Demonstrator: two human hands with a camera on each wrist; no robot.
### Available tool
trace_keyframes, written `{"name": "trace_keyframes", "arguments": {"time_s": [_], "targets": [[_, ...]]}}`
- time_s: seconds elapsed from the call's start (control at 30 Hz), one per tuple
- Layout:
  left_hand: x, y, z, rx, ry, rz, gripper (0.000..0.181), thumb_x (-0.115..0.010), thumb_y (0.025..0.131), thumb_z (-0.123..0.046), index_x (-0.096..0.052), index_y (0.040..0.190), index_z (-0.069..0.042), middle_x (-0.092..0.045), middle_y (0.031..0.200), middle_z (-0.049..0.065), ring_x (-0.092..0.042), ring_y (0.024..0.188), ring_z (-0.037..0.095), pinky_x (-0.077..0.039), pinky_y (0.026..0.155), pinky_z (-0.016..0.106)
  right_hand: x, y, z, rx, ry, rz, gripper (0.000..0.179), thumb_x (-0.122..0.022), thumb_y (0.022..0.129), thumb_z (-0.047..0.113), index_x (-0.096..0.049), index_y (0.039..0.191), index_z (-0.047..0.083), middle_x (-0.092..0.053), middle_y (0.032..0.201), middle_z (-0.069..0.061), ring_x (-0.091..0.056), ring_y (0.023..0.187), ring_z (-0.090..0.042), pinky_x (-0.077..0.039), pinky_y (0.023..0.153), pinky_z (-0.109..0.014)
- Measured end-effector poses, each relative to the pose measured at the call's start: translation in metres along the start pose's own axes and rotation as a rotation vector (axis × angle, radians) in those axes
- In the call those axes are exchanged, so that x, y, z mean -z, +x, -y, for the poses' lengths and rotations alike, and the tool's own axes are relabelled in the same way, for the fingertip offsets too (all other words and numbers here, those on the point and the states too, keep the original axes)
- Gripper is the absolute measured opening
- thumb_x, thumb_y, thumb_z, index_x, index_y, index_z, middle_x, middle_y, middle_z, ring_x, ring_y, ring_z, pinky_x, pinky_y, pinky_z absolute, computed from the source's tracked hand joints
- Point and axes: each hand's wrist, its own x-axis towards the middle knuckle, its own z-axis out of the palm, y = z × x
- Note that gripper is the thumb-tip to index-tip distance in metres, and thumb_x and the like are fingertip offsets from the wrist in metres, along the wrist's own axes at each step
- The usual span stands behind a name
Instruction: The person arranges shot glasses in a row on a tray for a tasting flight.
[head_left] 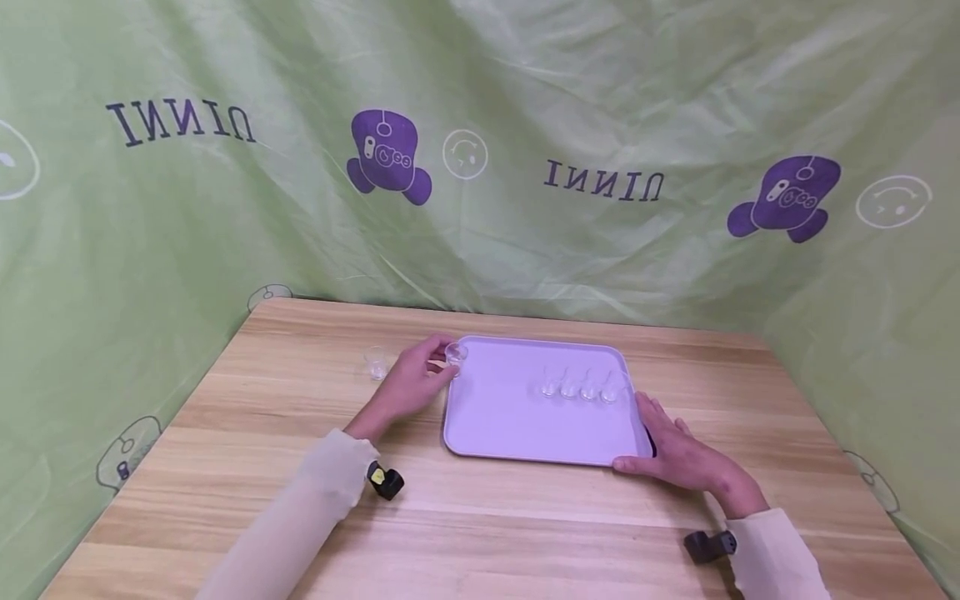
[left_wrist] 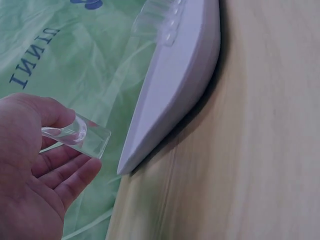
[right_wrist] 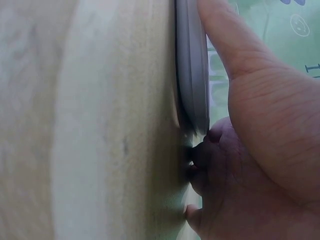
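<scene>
My left hand (head_left: 416, 375) holds a small clear glass (head_left: 456, 353) at the left edge of a lilac tray (head_left: 495, 417). In the left wrist view the glass (left_wrist: 95, 140) is tilted, pinched between thumb and fingers, with its thick base pointing toward the tray. Several matching clear glasses (head_left: 568, 388) stand in a row on the tray's right half. Around the tray's near right corner lies my right hand (head_left: 678, 454), its thumb along the front edge and its extended fingers by the right side. In the right wrist view the thumb (right_wrist: 240, 45) touches the rim.
Another clear glass (head_left: 377, 365) stands on the wooden table (head_left: 487, 533), left of my left hand. Behind the table hangs a green printed cloth (head_left: 480, 250), which also runs along both sides. Black wrist devices (head_left: 386, 481) sit at both sleeves.
</scene>
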Motion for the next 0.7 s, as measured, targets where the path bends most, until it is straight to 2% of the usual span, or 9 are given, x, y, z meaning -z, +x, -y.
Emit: {"name": "trace_keyframes", "arguments": {"time_s": [0.37, 0.7], "targets": [[-0.029, 0.010, -0.005, -0.028, -0.019, 0.028, 0.034, -0.073, 0.094, -0.004, -0.062, 0.126, 0.002, -0.069, 0.113, 0.011, -0.068, 0.101, 0.023, -0.057, 0.089, 0.031, -0.002, 0.000, -0.001, -0.008, -0.005, 0.001, 0.115, -0.079, 0.089, 0.046, -0.004, 0.161, -0.004, -0.010, 0.162, -0.038, -0.002, 0.147, -0.059, -0.002, 0.107, -0.082], [-0.047, 0.018, -0.005, -0.024, -0.036, 0.029, 0.033, -0.074, 0.093, -0.003, -0.063, 0.124, 0.002, -0.069, 0.111, 0.011, -0.068, 0.101, 0.025, -0.057, 0.090, 0.033, -0.001, 0.001, 0.000, -0.017, -0.010, 0.003, 0.115, -0.079, 0.089, 0.047, -0.005, 0.161, -0.005, -0.010, 0.162, -0.038, -0.003, 0.147, -0.059, -0.002, 0.107, -0.082]]}}
